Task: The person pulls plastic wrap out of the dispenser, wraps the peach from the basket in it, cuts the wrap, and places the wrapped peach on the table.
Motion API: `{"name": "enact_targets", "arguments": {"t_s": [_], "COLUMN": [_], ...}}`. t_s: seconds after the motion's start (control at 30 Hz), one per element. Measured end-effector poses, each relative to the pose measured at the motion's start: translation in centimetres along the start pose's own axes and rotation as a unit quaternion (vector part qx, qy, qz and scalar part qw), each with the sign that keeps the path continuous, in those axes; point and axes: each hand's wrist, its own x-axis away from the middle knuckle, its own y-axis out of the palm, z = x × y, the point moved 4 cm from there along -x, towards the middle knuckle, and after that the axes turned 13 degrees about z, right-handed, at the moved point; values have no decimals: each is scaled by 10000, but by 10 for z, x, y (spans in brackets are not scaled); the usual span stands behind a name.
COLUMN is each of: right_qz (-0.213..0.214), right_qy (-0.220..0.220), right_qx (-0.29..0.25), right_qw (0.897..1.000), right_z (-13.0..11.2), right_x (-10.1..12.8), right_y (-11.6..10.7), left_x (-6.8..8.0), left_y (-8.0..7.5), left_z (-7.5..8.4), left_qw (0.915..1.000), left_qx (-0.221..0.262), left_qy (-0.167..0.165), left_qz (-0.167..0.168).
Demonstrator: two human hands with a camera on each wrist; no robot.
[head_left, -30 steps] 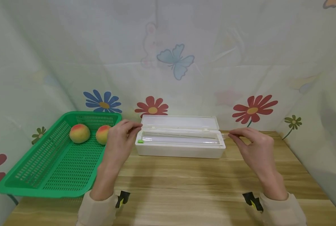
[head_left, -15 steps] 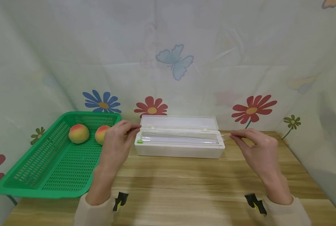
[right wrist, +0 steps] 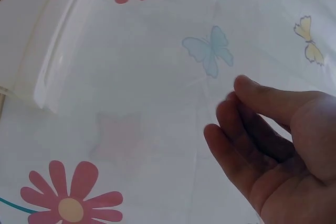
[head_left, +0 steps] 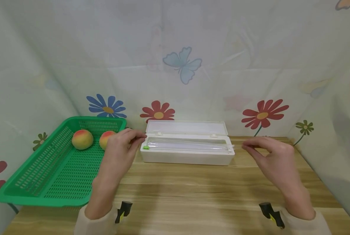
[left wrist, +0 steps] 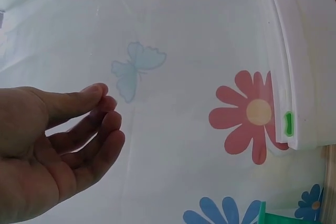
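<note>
A white cling-film box (head_left: 187, 158) lies across the far middle of the wooden table (head_left: 192, 192), its lid (head_left: 187, 127) tipped back. A clear roll (head_left: 189, 144) lies inside, with a small green slider (head_left: 146, 147) at its left end. My left hand (head_left: 139, 137) is at the box's left end, thumb and fingers pinched on the thin clear film. My right hand (head_left: 245, 146) pinches the film's other end just past the right end. In the wrist views the left hand (left wrist: 104, 98) and right hand (right wrist: 233, 95) have thumbs close to fingertips; the film barely shows.
A green mesh basket (head_left: 39, 199) stands at the left with two peaches (head_left: 82, 139) (head_left: 105, 139) at its far end. Flower-printed sheeting (head_left: 175, 65) walls the back and both sides. Bare wood lies in front of the box.
Both hands have sunk a little and drawn slightly toward me. The stretched film strip now lies lower, close to the box's top.
</note>
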Motion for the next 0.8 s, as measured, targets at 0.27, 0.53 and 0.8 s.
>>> {"name": "enact_targets", "arguments": {"t_s": [0.27,0.53,0.8], "right_qz": [-866,-2105,-3025], "right_qy": [-266,-710,-602], "right_qx": [-451,-1226,-1645], "right_qw": [9949,9673,9369], "right_z": [2,4,6], "right_x": [2,13,26], "right_y": [-8,-5,4], "left_x": [4,10,22], "left_y": [-8,-10,6], "left_z": [-1,-5,-12], "left_qw": [9955,9722,9313], "left_qx": [92,289,247], "left_qy": [-109,54,82], "left_qz": [-936,-2323,-3632]}}
